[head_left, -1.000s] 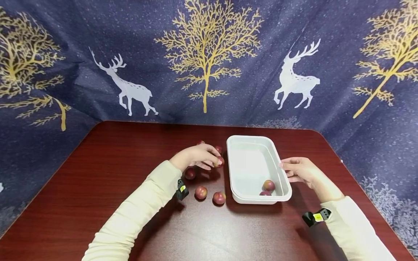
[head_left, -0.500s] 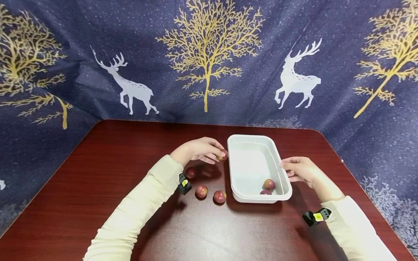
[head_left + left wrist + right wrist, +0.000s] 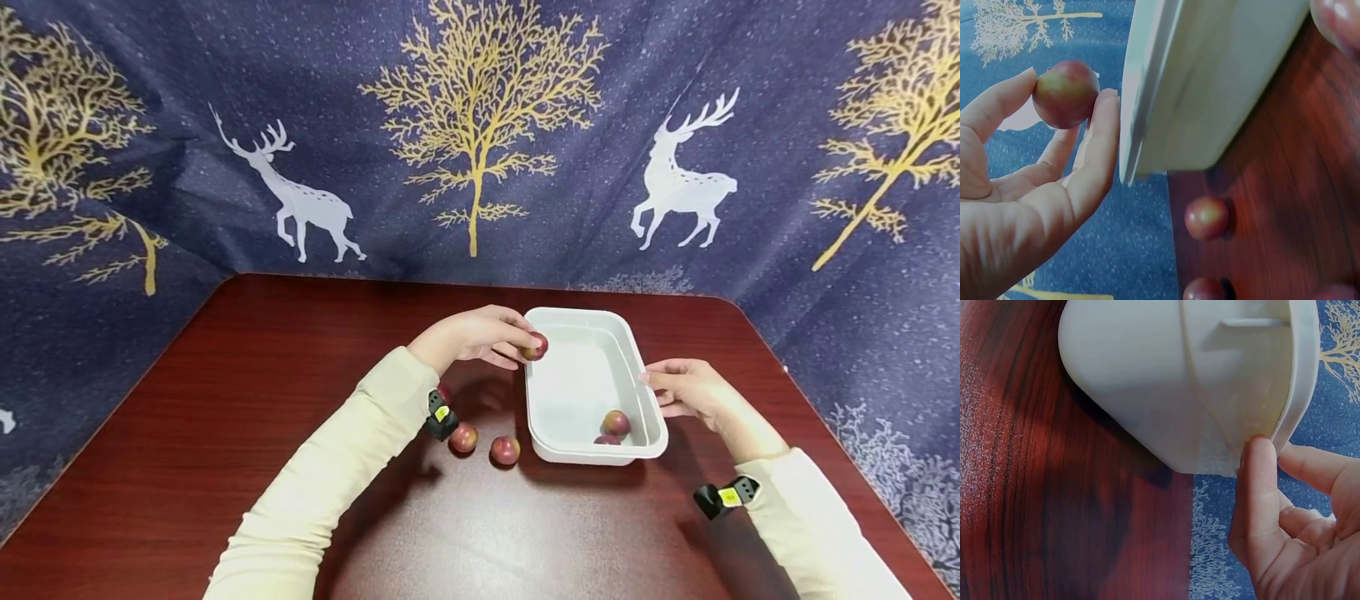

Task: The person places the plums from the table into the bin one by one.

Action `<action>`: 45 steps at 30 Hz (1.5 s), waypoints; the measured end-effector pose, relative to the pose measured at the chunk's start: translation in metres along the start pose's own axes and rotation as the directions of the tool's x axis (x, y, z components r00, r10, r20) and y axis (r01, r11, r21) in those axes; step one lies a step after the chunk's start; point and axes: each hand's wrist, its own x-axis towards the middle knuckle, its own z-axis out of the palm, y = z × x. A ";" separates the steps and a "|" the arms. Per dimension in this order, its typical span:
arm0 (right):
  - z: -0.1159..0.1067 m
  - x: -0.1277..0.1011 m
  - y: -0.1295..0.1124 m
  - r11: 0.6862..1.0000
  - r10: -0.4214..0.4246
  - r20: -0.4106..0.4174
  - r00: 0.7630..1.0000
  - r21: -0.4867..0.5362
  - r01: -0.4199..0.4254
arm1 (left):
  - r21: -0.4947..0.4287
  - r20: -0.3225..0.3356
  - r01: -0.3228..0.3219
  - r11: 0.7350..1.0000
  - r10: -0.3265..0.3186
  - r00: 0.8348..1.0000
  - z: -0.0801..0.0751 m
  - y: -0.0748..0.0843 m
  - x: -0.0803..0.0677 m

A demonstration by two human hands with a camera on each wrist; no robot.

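My left hand pinches a reddish-purple plum between thumb and fingertips, over the left rim of a white plastic tub. In the left wrist view the held plum shows a yellow-green patch, and the fingers lie right beside the tub's rim. On the tub's right side my right hand grips the rim. The right wrist view has that hand's fingers outside the wall and the thumb at the rim's inner side. Two plums lie in the tub's near right corner, one plum partly covering the other.
Two plums, a left one and a right one, lie on the dark red wooden table left of the tub. Another plum is partly hidden by the left wrist. A blue cloth hangs behind the table.
My left hand has lifted the plum from the group left of the tub and carried it right, over the rim. My right hand has stayed on the tub.
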 end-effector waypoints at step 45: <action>-0.002 0.004 0.003 1.000 0.009 0.017 1.000 -0.019 -0.009 | 0.167 -0.029 0.061 0.984 -0.057 0.998 0.077 -0.003 0.054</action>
